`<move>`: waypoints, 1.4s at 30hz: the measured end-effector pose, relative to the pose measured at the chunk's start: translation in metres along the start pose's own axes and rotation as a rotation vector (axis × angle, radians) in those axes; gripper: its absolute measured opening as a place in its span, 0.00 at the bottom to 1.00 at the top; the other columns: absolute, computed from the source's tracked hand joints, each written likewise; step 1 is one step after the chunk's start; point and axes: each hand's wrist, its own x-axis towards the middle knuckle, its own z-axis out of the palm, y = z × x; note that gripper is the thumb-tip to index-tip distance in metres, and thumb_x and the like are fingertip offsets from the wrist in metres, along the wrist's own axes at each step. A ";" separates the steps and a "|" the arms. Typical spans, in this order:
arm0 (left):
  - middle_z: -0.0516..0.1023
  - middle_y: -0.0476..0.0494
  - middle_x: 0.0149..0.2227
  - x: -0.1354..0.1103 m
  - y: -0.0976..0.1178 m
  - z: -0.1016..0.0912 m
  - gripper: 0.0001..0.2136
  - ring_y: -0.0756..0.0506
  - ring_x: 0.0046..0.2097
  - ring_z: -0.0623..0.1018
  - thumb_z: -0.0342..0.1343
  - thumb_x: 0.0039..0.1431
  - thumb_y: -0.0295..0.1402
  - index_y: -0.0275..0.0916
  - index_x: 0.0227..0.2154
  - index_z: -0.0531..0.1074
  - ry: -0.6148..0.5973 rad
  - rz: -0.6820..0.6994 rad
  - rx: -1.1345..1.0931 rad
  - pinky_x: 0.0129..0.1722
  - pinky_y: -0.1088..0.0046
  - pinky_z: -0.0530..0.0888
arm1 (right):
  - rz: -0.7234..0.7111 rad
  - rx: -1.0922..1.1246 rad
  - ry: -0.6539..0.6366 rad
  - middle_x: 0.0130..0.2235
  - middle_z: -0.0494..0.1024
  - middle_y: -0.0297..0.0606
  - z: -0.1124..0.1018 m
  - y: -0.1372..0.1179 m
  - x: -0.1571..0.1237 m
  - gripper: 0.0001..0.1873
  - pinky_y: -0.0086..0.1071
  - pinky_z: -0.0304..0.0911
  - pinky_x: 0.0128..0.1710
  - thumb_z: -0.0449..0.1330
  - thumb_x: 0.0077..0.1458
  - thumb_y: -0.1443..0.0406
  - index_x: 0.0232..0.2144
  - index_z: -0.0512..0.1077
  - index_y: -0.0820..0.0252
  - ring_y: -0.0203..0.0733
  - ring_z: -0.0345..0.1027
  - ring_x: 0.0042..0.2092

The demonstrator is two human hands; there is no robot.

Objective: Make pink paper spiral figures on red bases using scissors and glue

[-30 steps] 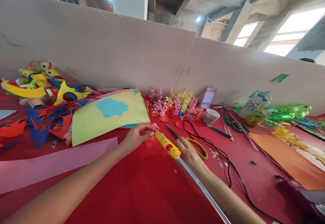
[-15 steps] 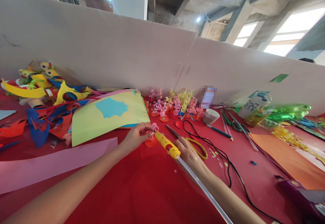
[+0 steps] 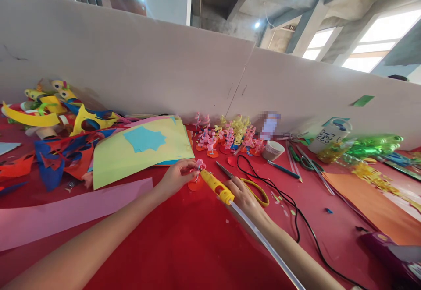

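Note:
In my right hand (image 3: 242, 196) is a yellow hot glue gun (image 3: 215, 185), with a long clear glue stick (image 3: 263, 239) running out of its back toward me. Its tip points at a small pink paper curl (image 3: 201, 164) on a round orange paper base (image 3: 196, 184). The fingertips of my left hand (image 3: 179, 176) pinch this paper piece from its left side. Scissors with yellow handles (image 3: 259, 190) lie beside my right hand, partly covered by it. Behind both hands stand several finished-looking pink and yellow paper curls (image 3: 230, 134) on round bases.
Coloured paper sheets (image 3: 148, 150) and a pink strip (image 3: 75, 211) lie at left, near cut felt-like shapes (image 3: 52, 163). At right are a black cord (image 3: 289, 198), a paper cup (image 3: 273, 150), a pen (image 3: 283, 170), green-handled scissors (image 3: 305, 162) and an orange sheet (image 3: 362, 206). A pale partition (image 3: 148, 71) stands behind.

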 end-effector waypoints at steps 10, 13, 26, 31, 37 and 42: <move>0.75 0.42 0.39 0.000 0.000 0.000 0.09 0.43 0.41 0.75 0.59 0.48 0.37 0.38 0.31 0.75 -0.012 0.012 0.016 0.42 0.66 0.72 | 0.004 0.022 -0.020 0.34 0.68 0.39 -0.001 0.000 -0.001 0.04 0.36 0.66 0.38 0.53 0.57 0.70 0.34 0.66 0.58 0.44 0.65 0.37; 0.74 0.42 0.39 0.000 0.001 0.000 0.10 0.43 0.41 0.74 0.59 0.48 0.37 0.37 0.31 0.75 -0.009 0.003 0.024 0.43 0.66 0.71 | 0.005 0.025 -0.009 0.34 0.68 0.39 -0.001 0.001 -0.001 0.03 0.35 0.66 0.38 0.52 0.58 0.69 0.35 0.65 0.58 0.43 0.65 0.36; 0.76 0.42 0.39 0.000 -0.002 0.000 0.09 0.44 0.41 0.75 0.60 0.48 0.37 0.37 0.30 0.75 0.000 0.036 0.008 0.43 0.67 0.71 | -0.002 0.029 0.057 0.33 0.68 0.37 0.002 0.003 -0.001 0.04 0.34 0.66 0.36 0.53 0.56 0.70 0.33 0.66 0.57 0.42 0.65 0.35; 0.76 0.42 0.38 0.001 -0.002 0.000 0.09 0.44 0.41 0.75 0.59 0.48 0.36 0.37 0.30 0.74 -0.007 0.037 0.036 0.43 0.68 0.71 | -0.046 0.014 0.041 0.33 0.69 0.38 0.002 0.004 0.000 0.04 0.34 0.67 0.36 0.52 0.58 0.68 0.32 0.67 0.57 0.42 0.66 0.35; 0.76 0.43 0.38 -0.001 0.000 0.000 0.08 0.44 0.42 0.75 0.58 0.48 0.36 0.38 0.29 0.73 0.008 0.031 0.065 0.43 0.68 0.71 | 0.131 0.178 0.060 0.34 0.75 0.42 -0.014 0.015 -0.003 0.12 0.36 0.68 0.35 0.54 0.56 0.56 0.33 0.71 0.58 0.45 0.70 0.35; 0.77 0.43 0.39 -0.002 0.003 0.000 0.08 0.44 0.42 0.76 0.58 0.49 0.37 0.39 0.30 0.74 -0.002 0.017 0.083 0.44 0.67 0.72 | 0.581 0.323 0.085 0.24 0.74 0.39 -0.070 0.056 -0.013 0.28 0.31 0.64 0.25 0.52 0.49 0.43 0.28 0.73 0.62 0.41 0.66 0.26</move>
